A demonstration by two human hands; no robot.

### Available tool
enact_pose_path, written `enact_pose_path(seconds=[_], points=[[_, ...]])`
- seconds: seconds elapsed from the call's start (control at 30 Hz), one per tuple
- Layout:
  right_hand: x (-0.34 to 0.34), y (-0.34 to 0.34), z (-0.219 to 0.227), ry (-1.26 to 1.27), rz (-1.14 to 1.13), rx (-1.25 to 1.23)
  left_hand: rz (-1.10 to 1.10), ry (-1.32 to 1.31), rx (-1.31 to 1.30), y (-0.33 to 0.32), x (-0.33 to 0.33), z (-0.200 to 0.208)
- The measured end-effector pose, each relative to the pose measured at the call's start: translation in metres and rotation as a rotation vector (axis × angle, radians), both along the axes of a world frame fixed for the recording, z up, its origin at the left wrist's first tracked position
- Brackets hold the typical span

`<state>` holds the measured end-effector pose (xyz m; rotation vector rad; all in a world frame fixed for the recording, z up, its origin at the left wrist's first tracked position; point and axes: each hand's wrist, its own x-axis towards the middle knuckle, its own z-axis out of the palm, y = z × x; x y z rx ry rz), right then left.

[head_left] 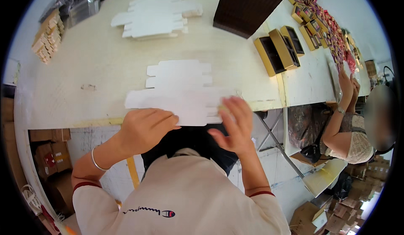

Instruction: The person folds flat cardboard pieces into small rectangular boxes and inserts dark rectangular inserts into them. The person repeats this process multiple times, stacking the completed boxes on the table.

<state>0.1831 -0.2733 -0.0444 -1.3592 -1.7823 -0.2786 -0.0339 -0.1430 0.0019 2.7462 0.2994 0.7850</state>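
Observation:
A flat white carton blank (179, 90) with flaps and slots lies at the near edge of the table in front of me. My left hand (149, 128) is closed at its near left edge, the fingers bent over the card and the thumb hidden. At the blank's right side my right hand (236, 123) is partly blurred, thumb and fingers apart, the fingertips by the slotted flaps. Whether they touch the card I cannot tell. Farther back on the table rests a stack of similar white blanks (155, 14).
Dark brown ridged block (248, 8) stands at the back, beside gold boxes with dark insides (270, 56). Small wooden pieces (48, 37) and clear plastic bags (84, 10) lie far left. Another person (349, 134) works at the right, near a pile of small coloured items (332, 37).

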Motion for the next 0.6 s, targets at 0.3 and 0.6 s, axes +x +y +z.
enact_pose_path(seconds=[0.3, 0.6], points=[[-0.023, 0.03, -0.02, 0.001, -0.126, -0.276, 0.281, 0.064, -0.084, 0.002, 0.018, -0.045], [-0.028, 0.025, -0.024, -0.267, 0.116, -0.269, 0.178, 0.041, 0.01, -0.011, -0.008, -0.062]])
